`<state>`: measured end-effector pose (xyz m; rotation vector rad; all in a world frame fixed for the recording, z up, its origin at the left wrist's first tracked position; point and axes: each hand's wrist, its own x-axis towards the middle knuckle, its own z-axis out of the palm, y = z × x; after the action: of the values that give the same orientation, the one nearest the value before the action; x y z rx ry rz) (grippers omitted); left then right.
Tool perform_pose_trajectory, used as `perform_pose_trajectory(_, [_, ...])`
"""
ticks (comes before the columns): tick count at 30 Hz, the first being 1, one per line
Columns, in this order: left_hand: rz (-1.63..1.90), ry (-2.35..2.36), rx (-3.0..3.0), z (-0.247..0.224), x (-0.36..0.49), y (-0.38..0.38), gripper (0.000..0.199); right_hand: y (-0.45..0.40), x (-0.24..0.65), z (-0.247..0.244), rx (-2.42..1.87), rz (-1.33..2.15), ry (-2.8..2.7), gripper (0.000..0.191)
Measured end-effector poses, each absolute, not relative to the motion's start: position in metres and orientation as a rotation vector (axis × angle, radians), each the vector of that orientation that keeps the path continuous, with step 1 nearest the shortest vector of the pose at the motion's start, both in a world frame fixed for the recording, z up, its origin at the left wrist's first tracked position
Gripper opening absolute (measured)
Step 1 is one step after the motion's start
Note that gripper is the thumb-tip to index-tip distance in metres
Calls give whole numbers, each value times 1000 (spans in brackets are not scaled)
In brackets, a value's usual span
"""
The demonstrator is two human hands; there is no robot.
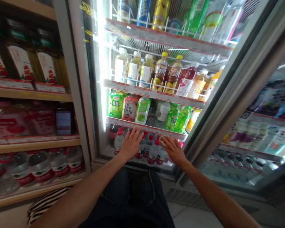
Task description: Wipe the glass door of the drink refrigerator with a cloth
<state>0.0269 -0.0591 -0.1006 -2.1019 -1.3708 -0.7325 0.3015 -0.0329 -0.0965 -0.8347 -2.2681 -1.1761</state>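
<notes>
My left hand [131, 145] reaches out to the glass-fronted drinks fridge with its fingers stretched and apart, holding nothing. Its fingertips are at the lowest price rail [154, 128], though I cannot tell whether they touch it. To the right, my right hand [174, 149] has its fingers bent over a pale crumpled cloth [165, 139], close to the right end of that rail. Behind and below both hands stand clear water bottles with red caps [154, 151]. Green bottles [173, 117] and a red bottle [129, 108] fill the shelf just above.
More bottles [146, 71] stand on the fridge's upper shelves behind white wire guards. A metal door frame [230, 95] slants along the right. Wooden shelves [38, 95] with large bottles are at the left. A striped bag [46, 201] lies low on the left.
</notes>
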Motion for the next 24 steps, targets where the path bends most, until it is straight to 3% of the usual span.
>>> perform_pose_trajectory(2, [-725,-1350,-2099,-106,25,-57,57,-32,294,-101,-774,-1138,-2344,47])
perform_pose_trajectory(8, [-707,-1354,-2096,-112,20,-58,57,-10,248,-48,-885,-1028,-1920,49])
perform_pose_trajectory(14, [-672,-1439,-2058,-108,4,-65,54,-23,227,-99,-637,-1082,-2366,45])
perform_pose_trajectory(21, [-699,-1477,-2096,-103,-1,-67,56,-9,207,-51,-841,-1026,-1981,52])
perform_pose_trajectory(24, [-822,-1445,-2128,-100,6,-71,52,-10,200,-53,-735,-1065,-2095,50])
